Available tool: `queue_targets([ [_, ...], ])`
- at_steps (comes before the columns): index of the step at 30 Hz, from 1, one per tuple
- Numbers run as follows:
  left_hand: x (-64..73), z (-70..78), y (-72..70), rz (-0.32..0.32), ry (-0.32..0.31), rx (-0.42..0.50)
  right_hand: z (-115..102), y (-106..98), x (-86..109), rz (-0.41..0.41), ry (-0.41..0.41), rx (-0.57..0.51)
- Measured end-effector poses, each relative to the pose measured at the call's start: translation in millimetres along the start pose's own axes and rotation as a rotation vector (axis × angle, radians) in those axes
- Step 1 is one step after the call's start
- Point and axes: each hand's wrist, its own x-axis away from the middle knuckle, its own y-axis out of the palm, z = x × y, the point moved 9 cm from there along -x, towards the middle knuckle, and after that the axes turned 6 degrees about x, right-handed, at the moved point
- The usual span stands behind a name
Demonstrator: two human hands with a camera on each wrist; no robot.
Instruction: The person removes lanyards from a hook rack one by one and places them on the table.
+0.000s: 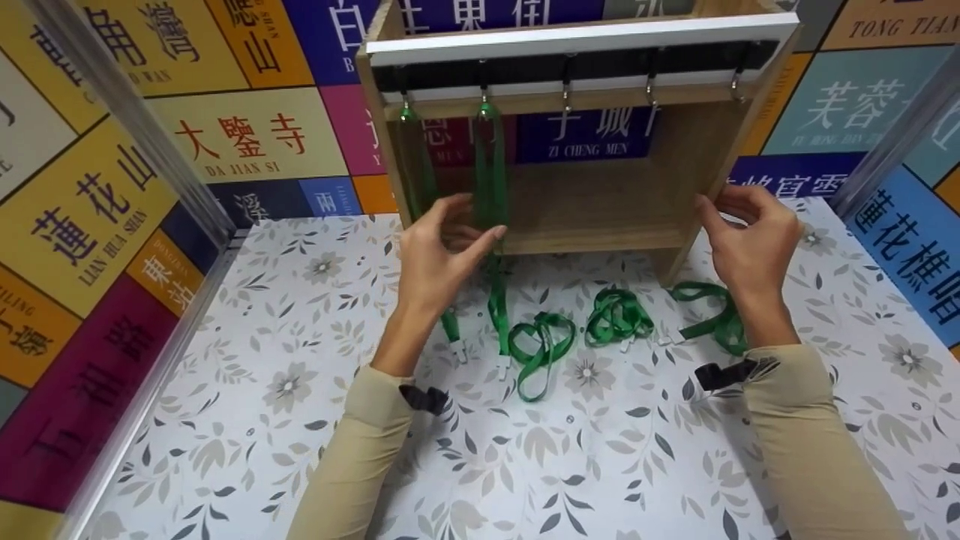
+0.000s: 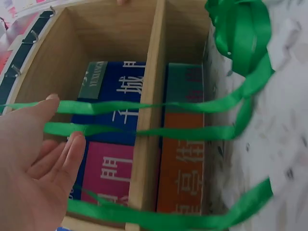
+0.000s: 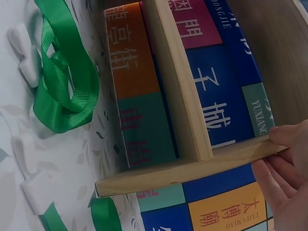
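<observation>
Two green lanyards hang from the hooks at the left end of a wooden rack [image 1: 705,150]. My left hand [image 1: 439,259] is at the second hanging lanyard [image 1: 491,165], thumb and fingers spread apart. In the left wrist view its fingertips lie right at the two straps [image 2: 115,107]. The other hanging lanyard [image 1: 421,172] runs down the rack's left side, partly behind this hand. My right hand [image 1: 754,236] pinches the front edge of the rack's right side panel [image 3: 231,156] between thumb and fingers.
On the flower-patterned table [image 1: 525,465] lie a loosely looped lanyard [image 1: 541,341], a coiled lanyard [image 1: 619,316] and another lanyard [image 1: 709,326] near the right wrist. Bare metal hooks [image 1: 568,97] line the rack's top rail. Sign-patterned walls [image 1: 255,135] stand behind and beside the table.
</observation>
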Motion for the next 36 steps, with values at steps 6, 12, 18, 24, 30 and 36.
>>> queue_targets([
  [6, -8.4, 5.0, 14.7, 0.016, -0.030, -0.083, 0.4, 0.6, 1.2, 0.026, -0.015, -0.010],
  [12, -10.7, 10.0, 5.6, 0.048, 0.051, -0.133, 0.8, 1.9, 3.7, 0.029, -0.011, -0.004],
  [18, -11.2, 33.1, -27.7, 0.090, 0.149, -0.159, -1.0, 2.5, 4.3, 0.012, -0.009, -0.005],
  [24, -10.4, 71.6, -60.5, 0.106, 0.286, -0.149, -0.6, 1.4, 3.1, 0.009, 0.003, -0.015],
  [30, 6.3, 100.2, -67.9, -0.045, 0.410, -0.200, 0.8, 2.7, 2.6, 0.003, 0.007, -0.013],
  [36, 28.3, 118.0, -59.3, -0.251, 0.444, -0.181, -0.7, 1.1, 3.6, 0.023, -0.019, -0.022],
])
